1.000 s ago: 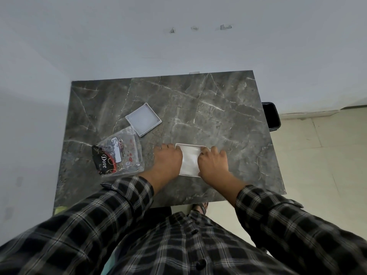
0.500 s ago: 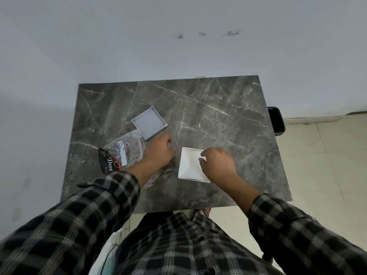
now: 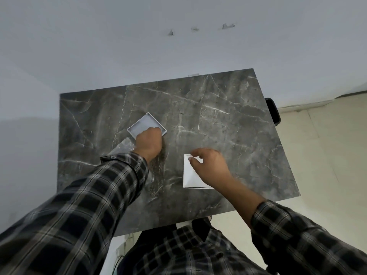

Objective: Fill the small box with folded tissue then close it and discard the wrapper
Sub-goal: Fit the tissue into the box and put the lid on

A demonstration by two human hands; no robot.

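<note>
- Grey-veined dark marble makes up the table [image 3: 228,120], set against a pale wall; at about the table's 3 o'clock edge a black bin [image 3: 274,112] shows on the floor beside it.
- The small box [image 3: 190,175], white and square, lies open at roughly 5 o'clock of the table's middle; its inside looks white, and whether that is folded tissue or the bare bottom I cannot tell.
- The right hand [image 3: 210,165] hangs over the box's right half, covering it; thumb and forefinger are curled near the far left corner at about 11 o'clock of the box; whether they pinch anything I cannot tell, since the hand is blurred.
- The lid [image 3: 143,124], a shallow pale tray turned like a diamond, lies at about 9 o'clock of the table's middle, well apart from the box.
- The left hand [image 3: 149,141] sits at the lid's 6 o'clock corner, knuckles up, fingers bent over its near edge; it touches the lid, yet whether it truly clamps it is hidden under the hand.
- The wrapper [image 3: 123,147], clear and crinkled, lies just beside the lid at its 7 o'clock, mostly hidden beneath the checked sleeve [image 3: 111,183] of the left arm.
</note>
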